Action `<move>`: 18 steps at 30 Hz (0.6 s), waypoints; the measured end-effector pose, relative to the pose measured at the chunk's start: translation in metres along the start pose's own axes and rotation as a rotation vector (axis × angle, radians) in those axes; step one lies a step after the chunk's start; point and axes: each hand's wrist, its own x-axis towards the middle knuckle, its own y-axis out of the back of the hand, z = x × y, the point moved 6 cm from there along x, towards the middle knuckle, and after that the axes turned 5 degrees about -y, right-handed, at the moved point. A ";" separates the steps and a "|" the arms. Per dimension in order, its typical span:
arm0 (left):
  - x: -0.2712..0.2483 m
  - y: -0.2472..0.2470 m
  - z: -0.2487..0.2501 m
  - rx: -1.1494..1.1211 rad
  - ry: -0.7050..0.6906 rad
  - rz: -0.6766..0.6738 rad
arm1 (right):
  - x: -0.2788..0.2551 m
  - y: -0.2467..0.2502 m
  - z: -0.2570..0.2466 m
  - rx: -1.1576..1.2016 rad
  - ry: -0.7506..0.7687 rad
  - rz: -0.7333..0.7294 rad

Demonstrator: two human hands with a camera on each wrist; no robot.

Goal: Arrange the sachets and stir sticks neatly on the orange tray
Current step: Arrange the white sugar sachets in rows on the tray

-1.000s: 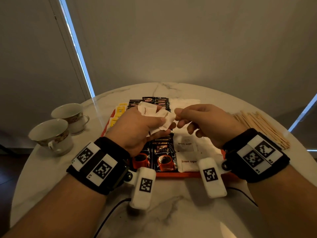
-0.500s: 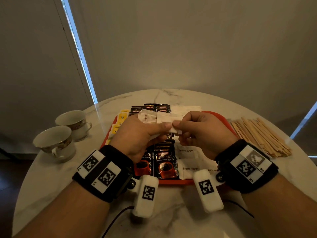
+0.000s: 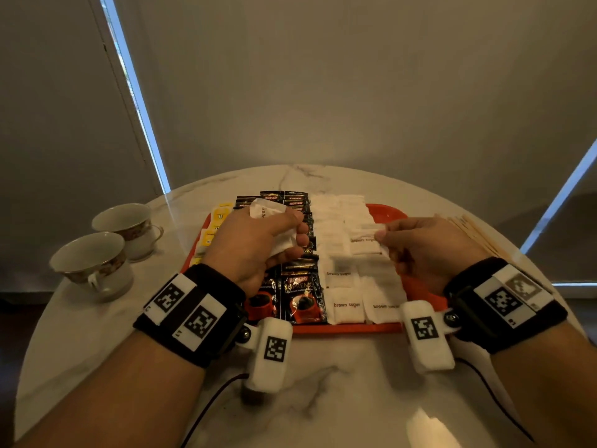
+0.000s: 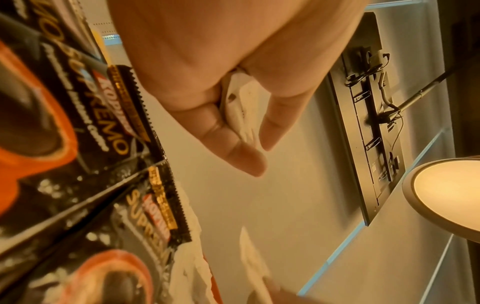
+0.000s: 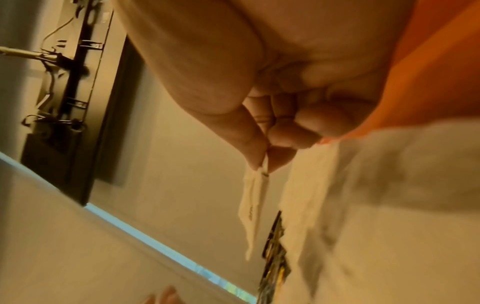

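I am holding both hands over the orange tray (image 3: 391, 212), which is sitting at the centre of the marble table (image 3: 323, 399). My left hand (image 3: 252, 247) is curling round a small stack of white sugar sachets (image 3: 271, 212); the left wrist view is showing the stack (image 4: 240, 107) clamped between thumb and fingers. My right hand (image 3: 426, 250) is pinching one sachet (image 3: 368, 231) by its edge between thumb and forefinger, the other fingers folding in; in the right wrist view this sachet (image 5: 253, 197) is hanging clear of the rows beneath it. On the tray, yellow sachets (image 3: 219, 218) are lying at 9 o'clock, black coffee sachets (image 3: 298, 292) are running down the middle, and white brown-sugar sachets (image 3: 347, 305) are filling the band from 12 to 5 o'clock. Stir sticks (image 3: 471, 226) are lying off the tray at 3 o'clock, partly hidden behind my right hand. Two cups (image 3: 93, 266) are standing off the tray at 9 o'clock.
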 end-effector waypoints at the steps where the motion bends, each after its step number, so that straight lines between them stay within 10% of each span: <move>1: 0.000 0.001 0.000 -0.009 0.005 0.005 | 0.000 0.008 0.008 -0.033 -0.052 0.018; 18: 0.001 0.005 0.000 -0.021 0.022 0.025 | -0.005 0.022 0.026 -0.161 -0.079 0.155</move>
